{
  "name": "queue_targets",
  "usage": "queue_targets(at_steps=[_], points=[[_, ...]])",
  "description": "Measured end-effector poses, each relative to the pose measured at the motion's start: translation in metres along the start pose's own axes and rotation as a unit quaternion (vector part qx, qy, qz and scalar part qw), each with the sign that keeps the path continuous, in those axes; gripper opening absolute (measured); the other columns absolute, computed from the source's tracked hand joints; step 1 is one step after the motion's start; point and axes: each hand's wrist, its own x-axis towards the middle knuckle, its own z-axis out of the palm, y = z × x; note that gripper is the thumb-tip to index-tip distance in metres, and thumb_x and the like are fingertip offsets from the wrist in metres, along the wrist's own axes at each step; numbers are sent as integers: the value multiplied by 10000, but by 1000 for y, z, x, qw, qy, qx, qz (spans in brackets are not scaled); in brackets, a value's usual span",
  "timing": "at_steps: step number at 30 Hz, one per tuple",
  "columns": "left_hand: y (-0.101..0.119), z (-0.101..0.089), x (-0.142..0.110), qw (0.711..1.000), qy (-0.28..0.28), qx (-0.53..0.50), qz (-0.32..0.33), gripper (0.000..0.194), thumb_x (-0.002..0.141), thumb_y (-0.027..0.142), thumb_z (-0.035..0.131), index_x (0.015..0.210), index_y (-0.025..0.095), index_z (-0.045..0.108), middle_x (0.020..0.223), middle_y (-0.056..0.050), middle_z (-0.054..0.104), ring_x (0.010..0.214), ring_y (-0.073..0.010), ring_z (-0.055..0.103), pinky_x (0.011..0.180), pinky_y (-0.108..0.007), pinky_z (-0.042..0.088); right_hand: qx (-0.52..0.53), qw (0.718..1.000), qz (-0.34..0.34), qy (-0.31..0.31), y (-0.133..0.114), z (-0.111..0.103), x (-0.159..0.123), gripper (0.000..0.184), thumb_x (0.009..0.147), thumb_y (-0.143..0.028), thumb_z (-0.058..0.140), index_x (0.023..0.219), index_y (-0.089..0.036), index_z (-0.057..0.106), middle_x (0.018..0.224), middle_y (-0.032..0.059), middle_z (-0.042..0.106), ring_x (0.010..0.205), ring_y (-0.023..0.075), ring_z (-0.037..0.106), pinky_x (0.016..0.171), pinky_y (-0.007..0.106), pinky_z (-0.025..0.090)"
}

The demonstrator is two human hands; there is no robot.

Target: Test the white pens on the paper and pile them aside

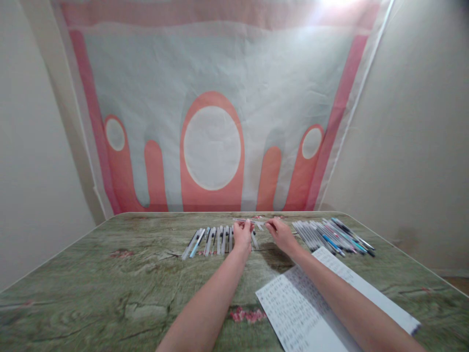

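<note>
My left hand (243, 235) is closed in a pinch on a clear pen (239, 220) above the far middle of the table. To its right, my right hand (281, 233) has its fingers drawn together; what they hold, if anything, is too small to make out. Small whitish pieces (260, 226) show in the gap between the hands. Below and left of my left hand lies a row of spaced-out pens (221, 240), mostly clear with dark parts, one of them light blue (197, 243). My left hand covers part of this row.
Right of my right hand, a dense group of pens (311, 234) lies side by side, with blue and dark ones at its right end. An open notebook (289, 313) with handwriting lies under my right forearm. The wood-patterned table (91, 293) meets a printed cloth (212, 63) behind.
</note>
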Motion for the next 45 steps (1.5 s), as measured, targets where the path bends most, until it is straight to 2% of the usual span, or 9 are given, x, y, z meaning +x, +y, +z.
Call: queue_targets(at_steps=[4,11,17,24,30,34,37,41,45], points=[[-1,1,-1,1000,-15,-3,-3,216,697,191,634,793,158,444,709,4,580,618,-73,578,602,-194,458,-12,1000,13,-4,-1,1,-1,353,872,-400,314,682,-190,524,645,32,569,623,155,519,607,256,378],[0,2,-2,999,-21,-17,-21,212,702,175,629,808,156,446,730,-1,576,627,-70,574,606,-195,457,179,969,158,-57,0,4,2,465,847,-518,263,620,-188,498,517,-4,532,430,125,479,438,236,362],[0,2,-3,1000,-9,-13,-18,199,703,170,625,797,155,451,724,-2,578,619,-67,574,609,-193,456,97,993,56,-27,0,-3,3,294,830,-442,389,736,-193,513,626,5,549,592,139,510,555,239,388],[0,4,-4,999,-25,-11,-17,211,697,177,629,807,164,450,730,-3,587,624,-77,579,605,-200,454,168,970,157,-78,7,3,3,409,856,-484,266,646,-196,468,543,-4,511,468,128,494,447,234,374],[-1,3,-3,1000,-6,-6,-23,190,705,159,619,800,162,455,724,-5,583,615,-71,578,605,-194,456,131,986,86,-59,3,-3,3,290,830,-450,382,731,-201,492,617,-7,539,564,133,519,506,227,397],[-3,3,-2,999,-20,-7,-27,192,704,157,621,806,164,459,734,-8,586,618,-74,582,599,-192,459,138,980,115,-82,6,-1,3,431,865,-461,264,588,-197,463,510,-5,510,488,127,491,509,240,397],[-3,3,-2,999,-10,-14,-30,187,709,152,617,802,163,455,733,-7,584,621,-71,582,598,-188,460,174,971,139,-89,8,-1,4,382,851,-478,291,682,-195,484,564,-6,540,497,129,510,472,231,392],[-2,3,-3,999,-8,-8,-33,187,712,151,616,806,161,455,731,-7,586,619,-72,584,601,-191,461,136,983,96,-74,7,-3,4,290,832,-450,378,731,-199,484,599,-17,544,543,124,513,504,220,389],[-1,4,-4,999,-17,-9,-37,197,708,154,622,817,156,457,737,-10,589,624,-74,585,600,-192,460,117,984,101,-83,5,-3,4,410,868,-448,278,600,-197,461,514,-15,515,493,118,485,527,231,385]])
